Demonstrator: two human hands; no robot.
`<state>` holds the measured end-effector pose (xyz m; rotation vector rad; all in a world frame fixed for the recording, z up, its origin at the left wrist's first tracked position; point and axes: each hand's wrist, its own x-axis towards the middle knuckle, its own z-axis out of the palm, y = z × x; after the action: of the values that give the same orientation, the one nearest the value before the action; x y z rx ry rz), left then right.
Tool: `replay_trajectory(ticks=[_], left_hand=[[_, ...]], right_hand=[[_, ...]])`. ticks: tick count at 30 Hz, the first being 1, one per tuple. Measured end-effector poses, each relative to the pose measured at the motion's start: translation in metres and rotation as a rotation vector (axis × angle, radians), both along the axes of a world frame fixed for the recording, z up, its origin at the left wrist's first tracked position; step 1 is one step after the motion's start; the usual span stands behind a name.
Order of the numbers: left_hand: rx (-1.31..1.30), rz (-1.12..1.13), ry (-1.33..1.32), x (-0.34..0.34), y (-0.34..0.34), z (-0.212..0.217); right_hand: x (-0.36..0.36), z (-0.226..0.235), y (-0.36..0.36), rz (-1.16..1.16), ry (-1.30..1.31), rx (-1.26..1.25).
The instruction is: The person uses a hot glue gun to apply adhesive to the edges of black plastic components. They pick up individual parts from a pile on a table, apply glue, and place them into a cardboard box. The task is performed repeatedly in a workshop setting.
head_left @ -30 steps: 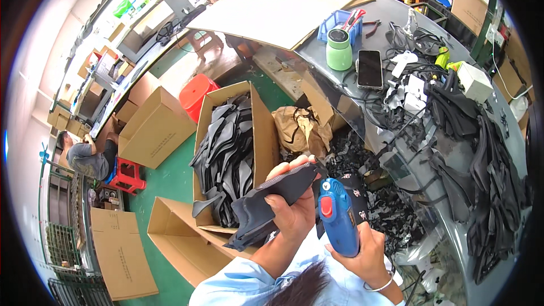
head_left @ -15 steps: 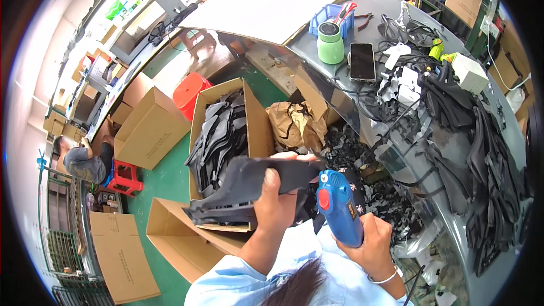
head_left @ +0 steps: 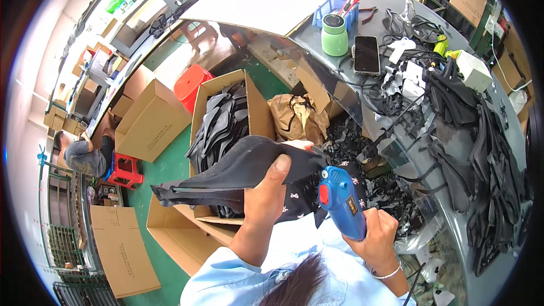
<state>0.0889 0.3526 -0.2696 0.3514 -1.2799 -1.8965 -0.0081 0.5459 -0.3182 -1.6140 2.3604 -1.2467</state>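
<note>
A flat, curved black piece [head_left: 226, 164], like foam or thick cloth, is pinched in my left hand [head_left: 266, 192], thumb on top. Its wide end spreads to the left over an open carton, and its narrow end lies at the head of a blue handheld power tool [head_left: 347, 209]. My right hand [head_left: 377, 238] is wrapped round the tool's lower body; a red button faces up near its head. Whether the tool's tip touches the piece is hidden. In the carton [head_left: 259, 110] below lies a stack of similar black pieces [head_left: 218, 124].
Black scraps [head_left: 399, 209] heap between me and the grey table [head_left: 447, 164] at right. On it stand a green jar [head_left: 334, 37], a phone [head_left: 366, 55], a blue basket [head_left: 323, 8] and black pieces [head_left: 498, 164]. A red bucket [head_left: 190, 88] and a seated person [head_left: 85, 156] are left.
My left hand has turned the black piece, and its wide end now reaches farther left and shows more of its face. The tool has shifted slightly to the right.
</note>
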Motion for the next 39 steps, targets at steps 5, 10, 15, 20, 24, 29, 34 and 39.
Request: replay_trajectory(ticks=[5,10,15,20,24,29,34,39], left_hand=[[-0.163,0.070,-0.138,0.007,-0.001,-0.012],[-0.064,0.019,0.076,0.002,0.001,0.002],[-0.175,0.143,-0.024,0.005,0.001,-0.012],[-0.161,0.138,-0.057,0.000,0.008,-0.016],[-0.167,0.134,-0.101,0.001,0.011,-0.018],[-0.130,0.093,-0.069,-0.003,0.013,-0.013],[-0.174,-0.018,-0.192,0.004,0.003,0.000],[-0.360,-0.209,-0.414,0.008,-0.017,0.017]], right_hand=[[0.001,0.001,-0.001,-0.001,-0.011,0.005],[0.000,-0.002,0.000,0.005,-0.012,-0.020],[0.002,-0.001,-0.001,0.029,-0.031,-0.031],[0.005,-0.002,-0.004,0.044,-0.108,-0.056],[0.007,0.001,-0.006,0.045,-0.161,-0.068],[0.007,0.005,-0.006,0.048,-0.184,-0.056],[0.003,0.007,-0.005,0.032,-0.069,-0.045],[0.000,0.006,-0.001,0.022,0.019,-0.010]])
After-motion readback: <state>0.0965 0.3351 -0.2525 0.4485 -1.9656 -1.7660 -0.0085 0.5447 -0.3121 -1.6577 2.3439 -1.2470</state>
